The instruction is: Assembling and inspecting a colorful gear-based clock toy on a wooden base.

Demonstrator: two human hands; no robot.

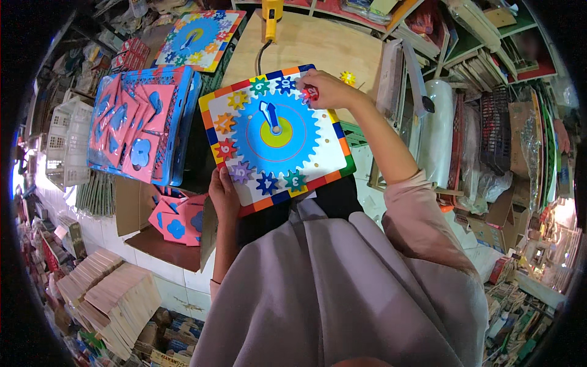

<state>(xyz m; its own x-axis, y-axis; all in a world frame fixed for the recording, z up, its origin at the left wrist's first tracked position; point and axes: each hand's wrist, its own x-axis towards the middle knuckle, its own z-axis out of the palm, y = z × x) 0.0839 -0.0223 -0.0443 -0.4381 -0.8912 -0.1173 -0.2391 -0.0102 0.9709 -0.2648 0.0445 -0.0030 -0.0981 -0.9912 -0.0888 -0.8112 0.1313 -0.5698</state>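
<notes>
A square toy clock board (331,160) with a multicoloured checked border lies tilted over my lap and against the table. Its blue toothed dial (293,147) has a yellow-green centre and blue-and-white clock hands (269,115). Small coloured number gears, such as an orange gear (224,123) and a green gear (295,180), sit around most of the dial; bare peg holes show along the right side. My left hand (224,194) grips the board's lower left edge. At the upper right corner, my right hand (331,90) pinches a red gear (310,93) against the board.
A loose yellow gear (347,77) lies on the wooden table (306,46) beside a yellow tool (271,18) with a black cord. Another clock board (199,38) is at the back left. Pink pieces fill a blue crate (191,104) and a cardboard box (147,241). Crowded shelves line the right.
</notes>
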